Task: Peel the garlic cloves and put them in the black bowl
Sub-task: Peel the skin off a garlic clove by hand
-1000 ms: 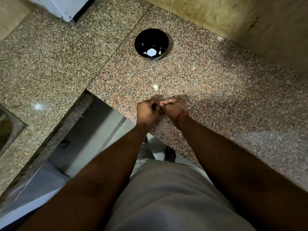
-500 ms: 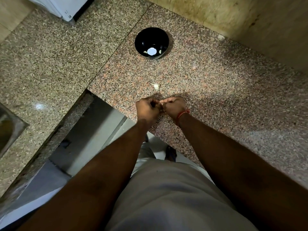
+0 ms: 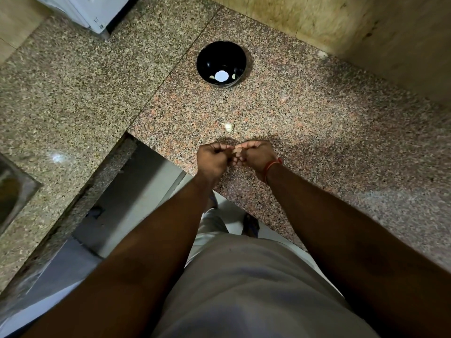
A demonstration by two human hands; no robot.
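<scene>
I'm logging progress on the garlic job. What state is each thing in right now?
Left hand: fingers curled, pinching a garlic clove together with the other hand.
Right hand: fingers curled, pinching the same clove.
Held clove: between both hands above the counter edge, mostly hidden.
Black bowl: upright on the counter, a few pale pieces inside.
Loose clove: lying on the counter, untouched, between hands and bowl.

Bowl (image 3: 221, 64): on the counter (image 3: 317, 132), far side, near the wall (image 3: 341, 28).
Cloves in bowl (image 3: 233, 76): at the bottom.
Loose clove (image 3: 229, 127): on the counter, between the bowl and the hands.
Left hand (image 3: 212, 160): at the counter's near edge, touching the right hand (image 3: 256, 156).
Held clove (image 3: 236, 150): between both hands.
Sink (image 3: 12, 193): far left.
</scene>
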